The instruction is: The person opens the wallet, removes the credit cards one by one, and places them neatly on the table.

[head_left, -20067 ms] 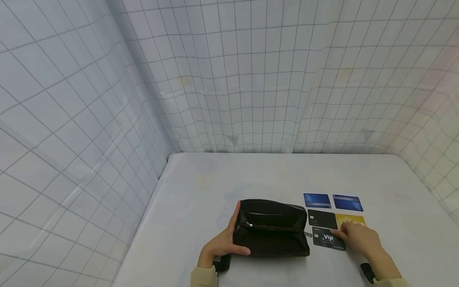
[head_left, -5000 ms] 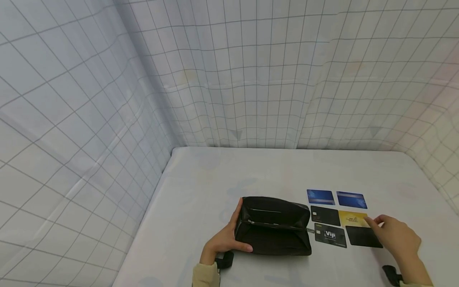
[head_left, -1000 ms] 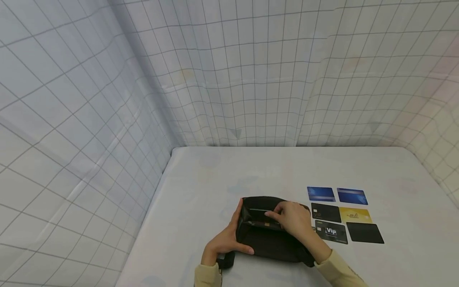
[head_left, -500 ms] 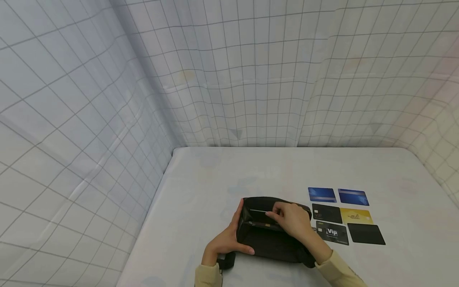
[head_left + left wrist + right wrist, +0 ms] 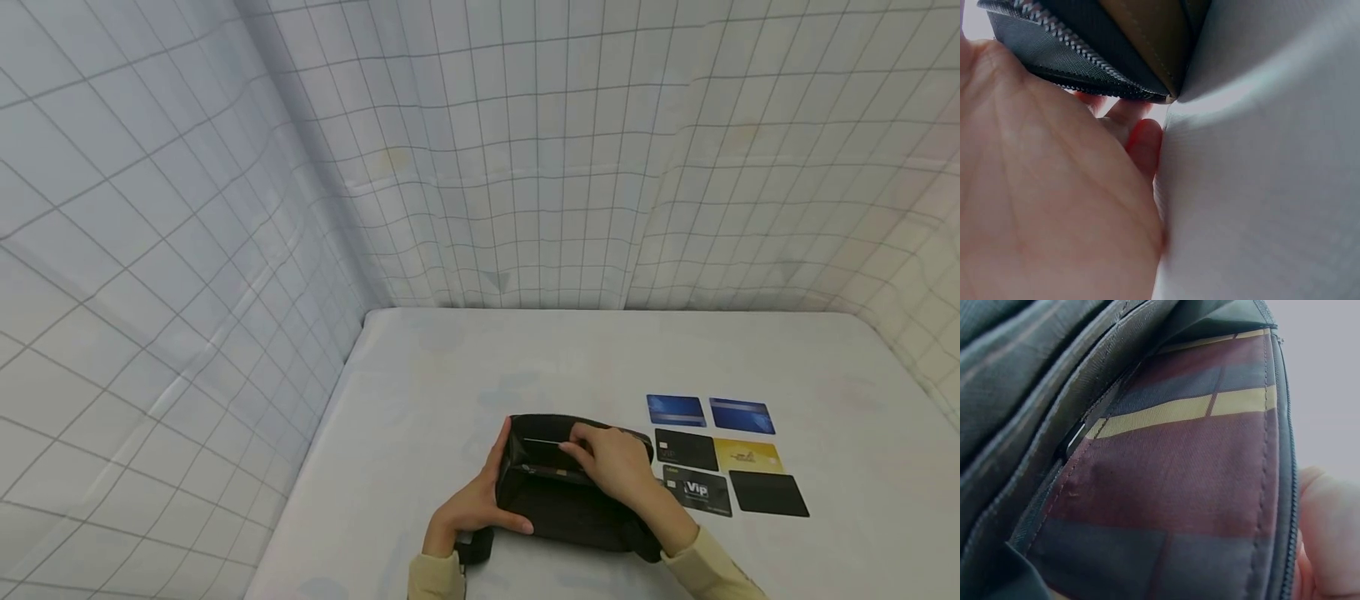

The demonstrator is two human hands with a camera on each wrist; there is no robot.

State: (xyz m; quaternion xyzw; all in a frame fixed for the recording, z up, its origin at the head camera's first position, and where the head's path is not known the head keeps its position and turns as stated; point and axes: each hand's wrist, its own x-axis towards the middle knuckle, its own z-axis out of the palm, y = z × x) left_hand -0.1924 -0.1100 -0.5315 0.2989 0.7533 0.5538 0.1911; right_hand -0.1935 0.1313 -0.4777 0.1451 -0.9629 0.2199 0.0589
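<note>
A black zip-around wallet [image 5: 558,517] lies gaping on the white table. Across its left end my left hand [image 5: 472,504] holds it, thumb along the front and fingers behind. In the left wrist view the palm [image 5: 1054,187] faces the wallet's zipped corner [image 5: 1091,56]. My right hand [image 5: 618,462] reaches into the wallet, fingers curled at its middle zip pocket, whose edge it seems to pinch; the fingertips are partly hidden. Striped maroon and yellow lining [image 5: 1172,462] shows in the right wrist view, beside a zipper [image 5: 1291,506].
Several cards lie right of the wallet: two blue cards [image 5: 677,410], a black VIP card [image 5: 686,450], a gold card [image 5: 748,456], a grey Vip card [image 5: 697,490] and a plain black card [image 5: 768,493]. Gridded white curtains [image 5: 495,167] surround the table.
Five seconds ago my right hand was at the cards, off the wallet; now it is inside the wallet. The middle pocket's zipper has come open. Over the last second little has moved.
</note>
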